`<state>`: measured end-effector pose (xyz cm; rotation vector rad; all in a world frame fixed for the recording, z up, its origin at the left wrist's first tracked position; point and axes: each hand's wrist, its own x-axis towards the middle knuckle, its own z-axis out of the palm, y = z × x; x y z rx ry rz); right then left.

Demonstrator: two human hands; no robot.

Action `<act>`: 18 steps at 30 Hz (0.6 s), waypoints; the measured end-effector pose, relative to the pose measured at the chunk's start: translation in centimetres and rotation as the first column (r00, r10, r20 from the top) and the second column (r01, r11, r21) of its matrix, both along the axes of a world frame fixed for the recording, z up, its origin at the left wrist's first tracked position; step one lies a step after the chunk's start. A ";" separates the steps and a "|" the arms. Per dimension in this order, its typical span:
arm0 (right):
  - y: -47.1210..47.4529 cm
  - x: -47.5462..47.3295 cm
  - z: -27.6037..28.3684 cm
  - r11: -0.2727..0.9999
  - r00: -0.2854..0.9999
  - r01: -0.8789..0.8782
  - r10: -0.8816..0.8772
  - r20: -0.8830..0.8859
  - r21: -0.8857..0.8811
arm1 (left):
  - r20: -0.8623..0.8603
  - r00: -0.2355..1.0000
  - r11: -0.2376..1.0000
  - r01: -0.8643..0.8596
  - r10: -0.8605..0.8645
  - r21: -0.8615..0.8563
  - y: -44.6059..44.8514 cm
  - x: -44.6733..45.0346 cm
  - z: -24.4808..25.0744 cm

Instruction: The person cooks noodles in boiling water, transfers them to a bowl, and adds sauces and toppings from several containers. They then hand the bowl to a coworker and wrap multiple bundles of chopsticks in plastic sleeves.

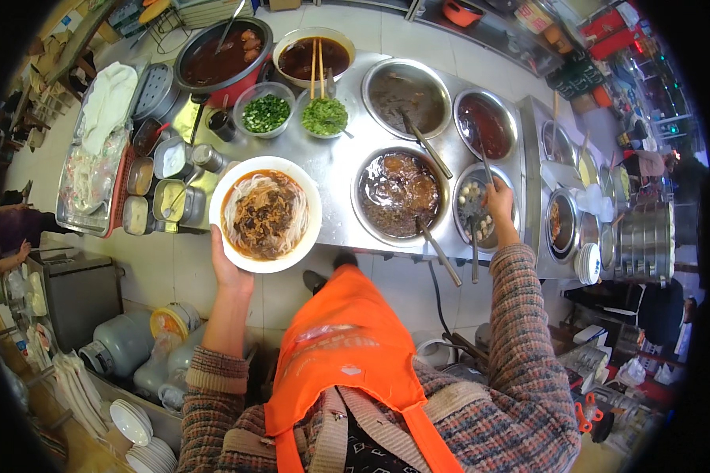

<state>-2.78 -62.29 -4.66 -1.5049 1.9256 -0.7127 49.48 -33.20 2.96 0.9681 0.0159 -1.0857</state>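
Observation:
My left hand (232, 263) holds up a white bowl (214, 207) by its lower left side, near the front edge of the steel counter. In the bowl, white noodles (296, 207) lie in reddish broth under a brown shredded topping (265, 216). At the right, my right hand (498, 201) grips the handle of a metal ladle (485, 158); its head is hidden in a pot of dark red sauce (486, 121). Below that hand is a pot of small pale eggs or balls (470, 198), with another handle (473, 254) resting in it.
The steel counter (337, 195) also carries a pot of dark braised food (399, 189), a pot of brown broth (411, 97), chopped green onions (266, 114) and chopped greens (325, 116). Seasoning tins (171, 201) stand left. Ladle handles (441, 260) jut past the front edge. Gas cylinders (121, 340) stand below left.

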 end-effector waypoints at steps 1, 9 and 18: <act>-0.3 0.0 -0.2 1.000 0.998 -0.018 0.017 -0.054 -0.014 | -0.021 1.000 1.000 -0.002 0.002 0.012 0.2 0.5 -0.1; -0.9 7.2 4.8 0.962 0.668 -0.266 0.144 -0.730 -0.054 | -0.058 0.997 0.998 -0.061 0.060 -0.021 -0.2 4.2 -1.7; 2.1 33.3 8.2 0.615 0.428 -0.771 0.694 -0.579 0.167 | -0.072 0.995 0.998 -0.063 0.063 -0.002 -3.5 5.9 -2.1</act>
